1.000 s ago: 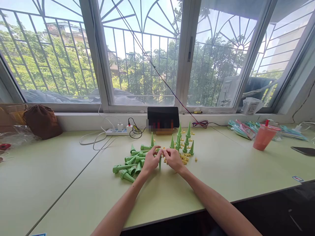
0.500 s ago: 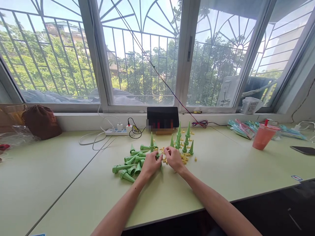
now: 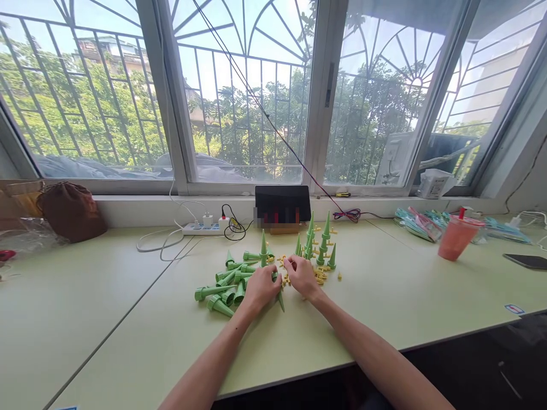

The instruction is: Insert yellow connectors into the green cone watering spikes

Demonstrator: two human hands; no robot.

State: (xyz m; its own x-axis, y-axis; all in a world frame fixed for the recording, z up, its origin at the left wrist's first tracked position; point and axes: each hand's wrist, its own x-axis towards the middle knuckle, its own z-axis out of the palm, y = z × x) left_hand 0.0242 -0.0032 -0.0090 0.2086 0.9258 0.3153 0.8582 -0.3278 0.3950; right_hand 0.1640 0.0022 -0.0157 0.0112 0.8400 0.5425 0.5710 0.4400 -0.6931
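My left hand [image 3: 261, 289] is closed round a green cone spike [image 3: 280, 298] whose tip points down toward me. My right hand [image 3: 301, 275] is pinched shut just right of it, among small yellow parts [image 3: 319, 276]; what its fingers hold is too small to make out. A heap of green spikes [image 3: 224, 283] lies on the table to the left of my hands. Several spikes stand upright [image 3: 323, 242] behind my right hand.
The pale green table [image 3: 128, 319] runs along a barred window. A power strip [image 3: 205, 228] with cables and a dark tablet [image 3: 282, 206] sit at the back. A brown pouch [image 3: 70, 209] is far left; a pink cup [image 3: 458, 237], packets and a phone [image 3: 530, 261] are right.
My left hand has turned the green spike so its tip swings down and to the right, and has closed more over it. My right hand has barely shifted.
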